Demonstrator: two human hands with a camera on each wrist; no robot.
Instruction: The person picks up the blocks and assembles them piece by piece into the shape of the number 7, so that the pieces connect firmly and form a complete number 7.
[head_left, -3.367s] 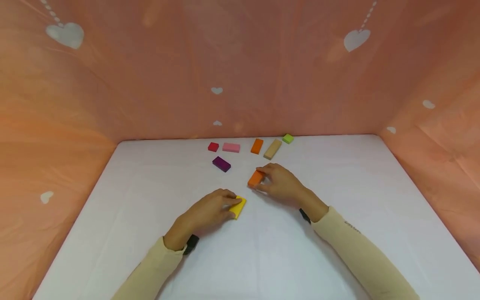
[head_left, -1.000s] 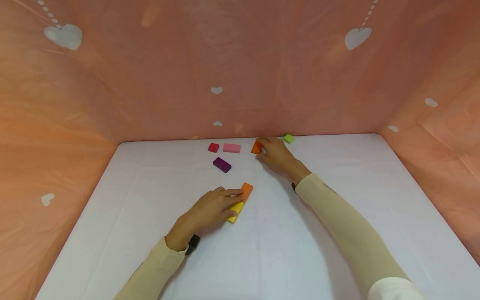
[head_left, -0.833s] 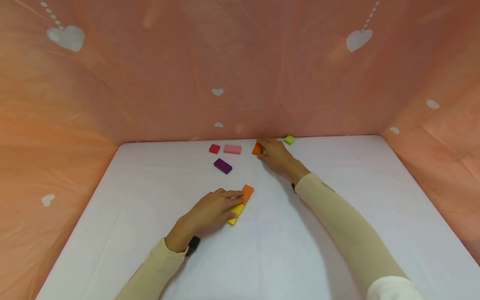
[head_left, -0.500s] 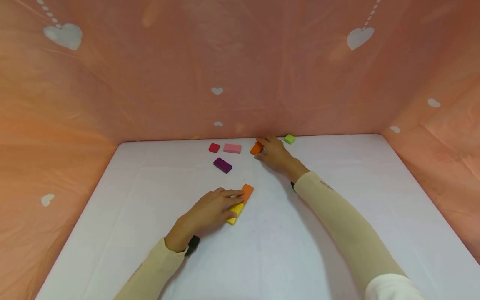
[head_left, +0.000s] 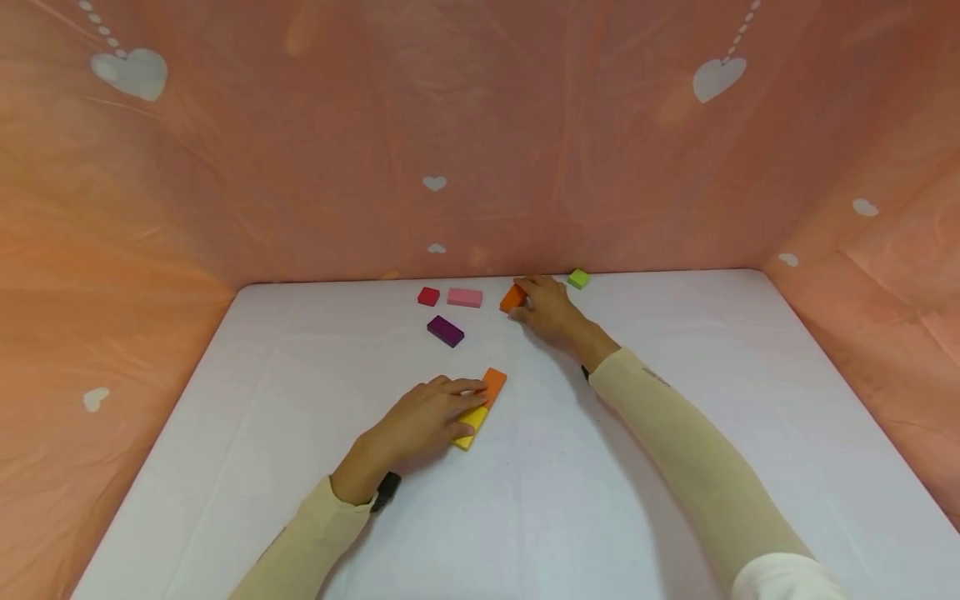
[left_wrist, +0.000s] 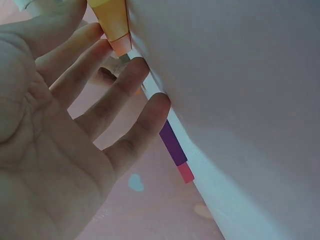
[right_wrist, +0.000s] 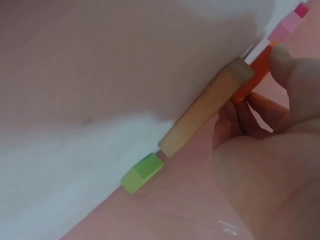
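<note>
My left hand (head_left: 423, 421) rests on a yellow block (head_left: 471, 427) and an orange block (head_left: 494, 385) that lie end to end on the white surface. Its thumb touches the yellow one while the index and middle fingers lie over where the two meet; the other fingers are stretched out in the left wrist view. Farther back, my right hand (head_left: 551, 310) pinches a second orange block (head_left: 512, 298) between thumb and fingers. Under that hand, a tan block (right_wrist: 205, 107) shows in the right wrist view but is hidden in the head view.
A red block (head_left: 428, 297), a pink block (head_left: 465, 297) and a purple block (head_left: 446, 331) lie left of my right hand. To its right is a green block (head_left: 578, 278), close to the back edge. Peach cloth (head_left: 480, 125) with white hearts walls the back and sides.
The first orange block, earlier in my right hand, now lies against the yellow one under my left fingers. My right hand went back to the second orange block, which has since turned slightly.
</note>
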